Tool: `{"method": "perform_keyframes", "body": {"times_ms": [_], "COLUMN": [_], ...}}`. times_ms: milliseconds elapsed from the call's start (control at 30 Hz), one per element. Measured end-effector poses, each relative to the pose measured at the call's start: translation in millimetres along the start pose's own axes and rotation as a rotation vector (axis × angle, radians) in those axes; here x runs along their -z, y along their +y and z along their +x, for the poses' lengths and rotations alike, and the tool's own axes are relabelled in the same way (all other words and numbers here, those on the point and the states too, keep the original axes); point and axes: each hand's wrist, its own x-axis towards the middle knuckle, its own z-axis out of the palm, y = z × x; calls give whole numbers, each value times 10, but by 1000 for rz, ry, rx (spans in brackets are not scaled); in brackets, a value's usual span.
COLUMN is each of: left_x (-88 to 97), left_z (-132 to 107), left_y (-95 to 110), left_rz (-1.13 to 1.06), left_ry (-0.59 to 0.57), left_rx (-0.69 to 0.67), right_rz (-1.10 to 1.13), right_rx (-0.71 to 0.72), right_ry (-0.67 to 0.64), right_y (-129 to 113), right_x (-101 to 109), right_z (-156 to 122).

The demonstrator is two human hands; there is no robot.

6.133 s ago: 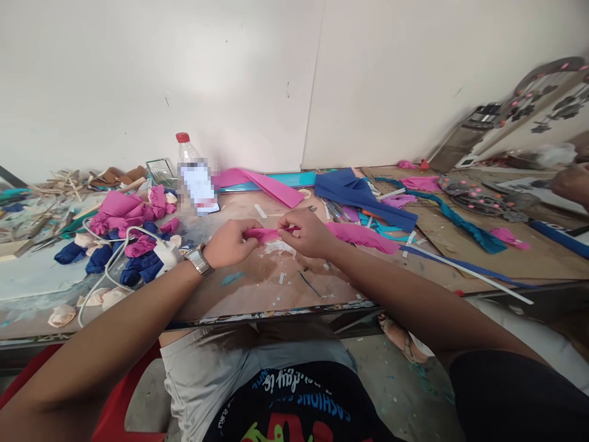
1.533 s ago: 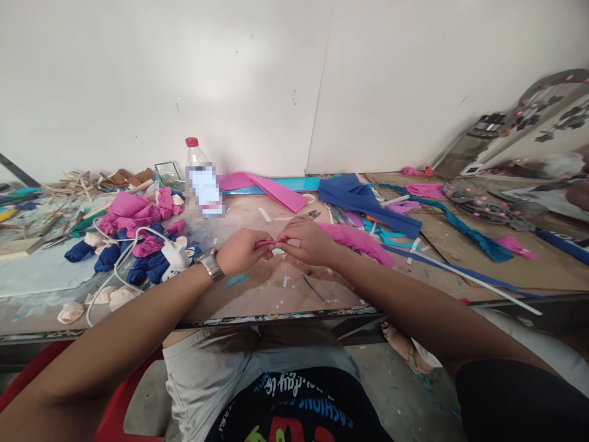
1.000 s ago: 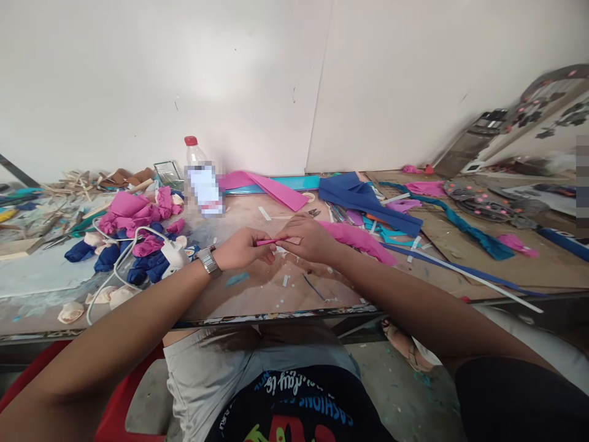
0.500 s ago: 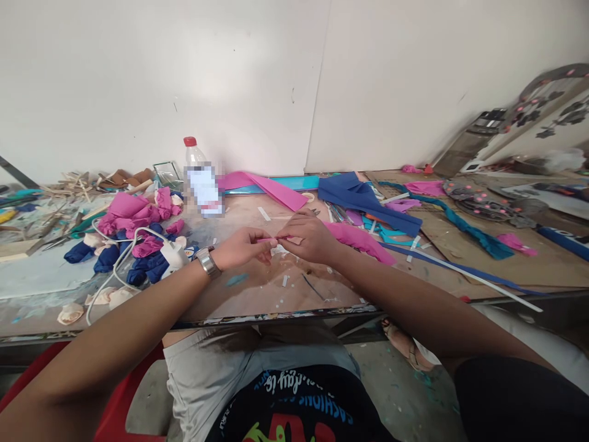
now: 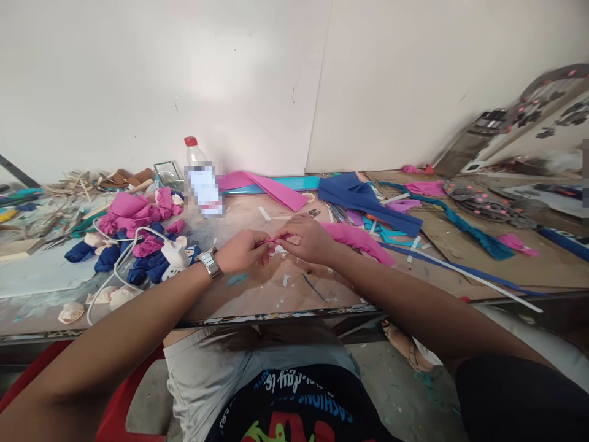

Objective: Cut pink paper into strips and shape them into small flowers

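Note:
My left hand, with a metal watch on its wrist, is closed in a pinch on a gathered end of pink crepe paper above the middle of the table. Close beside it, my right hand pinches the same paper between thumb and fingers. A long ruffled pink strip comes out from behind the right hand and trails to the right; it looks like one piece with the pinched end, though the hand hides the join. Small white scraps lie on the table under my fingers.
On the left are pink, blue and cream paper bundles and a white charger with its cable. A phone leans on a red-capped bottle. Folded blue paper and pliers lie behind my right hand; a white strip reaches past the edge.
More of the pinched pink paper shows between my fingertips. The fingers of my right hand have shifted slightly, and the pink strip behind it has moved a little.

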Motion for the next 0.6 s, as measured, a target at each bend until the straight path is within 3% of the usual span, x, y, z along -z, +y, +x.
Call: {"method": "perform_keyframes", "body": {"times_ms": [167,433,600], "left_x": [-5,33,24], "left_z": [5,32,37], "left_y": [-3,-20,-22], "left_rz": [-104,-489,-632], "left_ry": [-33,-164,-144], "left_rx": [11,140,164], "right_rz": [-1,-45,-55], "right_rx": [47,142,172], "right_ry": [3,29,13], "right_y": [7,26,20], "right_x": [2,5,17], "right_z": [-4,-16,-10]}}
